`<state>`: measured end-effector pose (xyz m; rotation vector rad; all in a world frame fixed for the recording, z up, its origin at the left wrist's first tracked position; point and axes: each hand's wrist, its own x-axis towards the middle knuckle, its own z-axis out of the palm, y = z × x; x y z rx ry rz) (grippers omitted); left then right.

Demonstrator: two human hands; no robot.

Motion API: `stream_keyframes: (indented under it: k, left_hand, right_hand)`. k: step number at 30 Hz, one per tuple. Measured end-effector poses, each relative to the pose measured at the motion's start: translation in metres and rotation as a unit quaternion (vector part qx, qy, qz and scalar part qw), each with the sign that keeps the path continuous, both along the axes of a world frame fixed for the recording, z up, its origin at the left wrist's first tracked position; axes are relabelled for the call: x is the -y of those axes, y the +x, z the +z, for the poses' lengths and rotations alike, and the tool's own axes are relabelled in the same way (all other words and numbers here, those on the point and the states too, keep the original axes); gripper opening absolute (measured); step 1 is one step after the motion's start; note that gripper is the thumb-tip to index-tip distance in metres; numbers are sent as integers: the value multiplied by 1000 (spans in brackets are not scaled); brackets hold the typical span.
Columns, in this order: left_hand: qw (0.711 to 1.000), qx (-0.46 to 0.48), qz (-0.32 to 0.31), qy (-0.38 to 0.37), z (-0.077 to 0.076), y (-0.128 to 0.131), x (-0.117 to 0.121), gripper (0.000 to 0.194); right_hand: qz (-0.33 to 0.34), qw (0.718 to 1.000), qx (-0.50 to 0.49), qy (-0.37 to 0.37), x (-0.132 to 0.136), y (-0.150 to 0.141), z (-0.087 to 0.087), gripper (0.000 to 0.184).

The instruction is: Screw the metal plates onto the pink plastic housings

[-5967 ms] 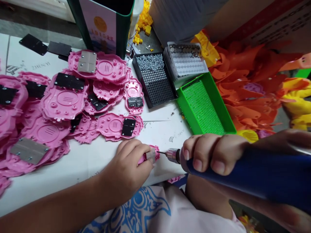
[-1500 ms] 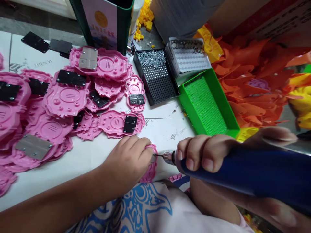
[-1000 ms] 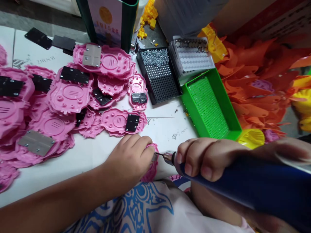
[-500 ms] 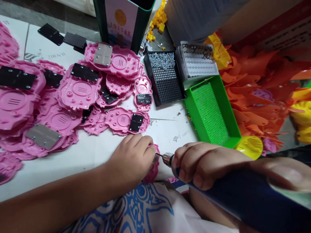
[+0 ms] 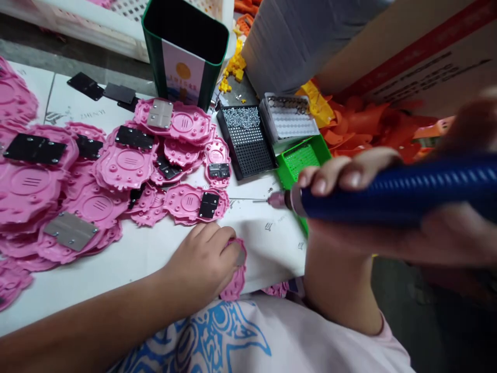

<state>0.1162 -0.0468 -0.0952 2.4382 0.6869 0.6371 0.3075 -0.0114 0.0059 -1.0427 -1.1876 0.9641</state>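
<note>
- The right hand (image 5: 361,168) wraps its fingers around a blue driver (image 5: 396,191), its bit apart from the pink casing (image 5: 235,282).
- The left hand (image 5: 205,256) holds that casing at the near edge of the white table (image 5: 151,256), fingers curled over it.
- Beyond, more pink pieces (image 5: 128,168) lie heaped, bearing black or gray plates.
- A black tray (image 5: 254,158) of screws (image 5: 244,117) stands beside a green tray (image 5: 287,175).
- Farther back stands a green tin (image 5: 182,72).

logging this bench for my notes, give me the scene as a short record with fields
left hand: holding a pink plastic shell
right hand: gripping a blue electric screwdriver, bit clear of that shell
screws: heaped at the far end of a black perforated tray
beside that tray: green perforated tray
left side: piled pink shells, several with black or gray plates
back: dark green bin
</note>
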Motion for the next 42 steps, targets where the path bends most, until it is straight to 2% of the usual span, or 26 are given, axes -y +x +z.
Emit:
stream_keyframes:
  k: [1,2,5,8,10,13,18,25,33,38,42]
  left_hand:
    - [1000,9,1,1,-2,0,0,10]
    - [1000,15,3,0,-3,0,1,10]
    - [1000,24,6,-10,-6,-1,3,11]
    - [999,30,7,-22,-5,-2,3,11]
    - [999,32,5,-27,-3,-3,3,12]
    - [999,25,-1,-32,0,-4,2,13]
    - [999,25,5,-29,0,-4,3,13]
    - [1000,18,1,-21,1,-2,2,13]
    - [1000,19,2,-17,1,-3,1,12]
    - [1000,19,5,-20,0,-3,2,11]
    - [1000,16,5,-22,1,-4,2,11]
  right_hand:
    - [-48,997,-27,55,-16,-1,-2,33]
    - [-71,995,-33,65,-32,-3,-5,33]
    - [-145,985,-21,91,-71,-12,-20,12]
    - [-166,981,-31,94,-91,-19,-31,18]
    - [-157,981,-43,107,-98,-21,-35,15]
    - [-142,982,-40,118,-102,-23,-36,15]
    - [-178,980,-26,81,-105,-25,-37,15]
    - [-136,983,-70,102,-108,-23,-42,18]
    - [-107,987,-55,107,-110,-15,-45,30]
    - [-135,984,-48,106,-111,-16,-46,31]
    - [-94,987,-41,120,-113,-13,-50,30]
